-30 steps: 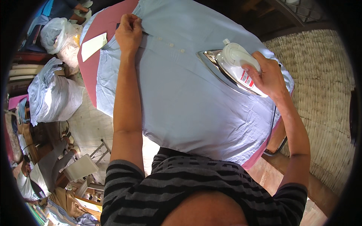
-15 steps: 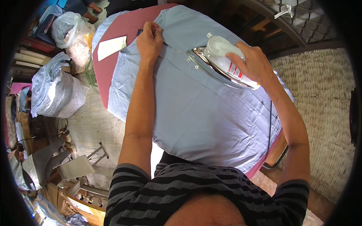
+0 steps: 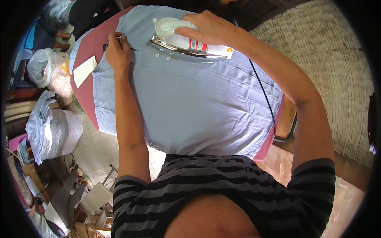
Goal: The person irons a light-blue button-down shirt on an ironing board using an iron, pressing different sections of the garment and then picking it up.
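Maroon along its left edge, the ironing board (image 3: 84,93) is spreading beneath the light-blue shirt (image 3: 174,95). With our left hand (image 3: 118,51) we are pinching, as far as we can tell, cloth toward the far-left corner, presumably anchoring it; with our right hand (image 3: 206,28) we are wrapping fingers round the handle of the iron (image 3: 180,43), resting near the far edge beside the buttons (image 3: 157,55), probably obstructing it. Black cord (image 3: 262,87) is trailing over the right edge; a white card (image 3: 85,72) is lying at left.

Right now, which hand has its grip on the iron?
The right hand: it holds the white iron, while the left hand touches the pale blue garment instead.
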### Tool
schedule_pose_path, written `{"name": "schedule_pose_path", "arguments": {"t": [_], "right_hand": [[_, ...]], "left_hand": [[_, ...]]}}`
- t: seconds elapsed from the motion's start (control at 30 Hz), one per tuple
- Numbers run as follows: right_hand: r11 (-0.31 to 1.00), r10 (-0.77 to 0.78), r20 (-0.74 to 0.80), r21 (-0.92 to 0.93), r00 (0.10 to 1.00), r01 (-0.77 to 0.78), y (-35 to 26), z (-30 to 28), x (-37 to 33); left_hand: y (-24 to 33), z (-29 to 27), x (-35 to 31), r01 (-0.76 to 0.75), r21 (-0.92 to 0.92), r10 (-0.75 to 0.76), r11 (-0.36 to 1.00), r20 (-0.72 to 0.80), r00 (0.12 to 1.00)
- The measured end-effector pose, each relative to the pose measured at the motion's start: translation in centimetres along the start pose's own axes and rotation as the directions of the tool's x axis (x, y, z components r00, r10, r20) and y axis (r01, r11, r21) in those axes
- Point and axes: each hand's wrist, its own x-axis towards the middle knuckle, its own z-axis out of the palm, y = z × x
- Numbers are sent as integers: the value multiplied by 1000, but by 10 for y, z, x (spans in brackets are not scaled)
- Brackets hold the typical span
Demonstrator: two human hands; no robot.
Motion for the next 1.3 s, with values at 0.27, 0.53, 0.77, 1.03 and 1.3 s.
{"name": "schedule_pose_path", "arguments": {"t": [0.27,0.53,0.77,1.03,1.3], "right_hand": [[999,52,117,-20,992,-50,36,-35,-103],[1000,24,-30,-20,999,-24,87,-39,-226],[992,110,-120,79,987,-101,98,-20,-241],[988,69,-68,144,995,-58,73,-20,-209],[984,97,-55,157,994,-87,58,-10,-203]], "left_hand": [[3,5,7,-217,235,228,947,-20,973],[-2,7,8,-151,231,150,961,20,988],[-11,11,11,-115,223,126,968,-35,991],[-2,-29,-8,-307,27,305,951,52,951],[48,-61,-93,-249,-7,249,968,73,966]]}}
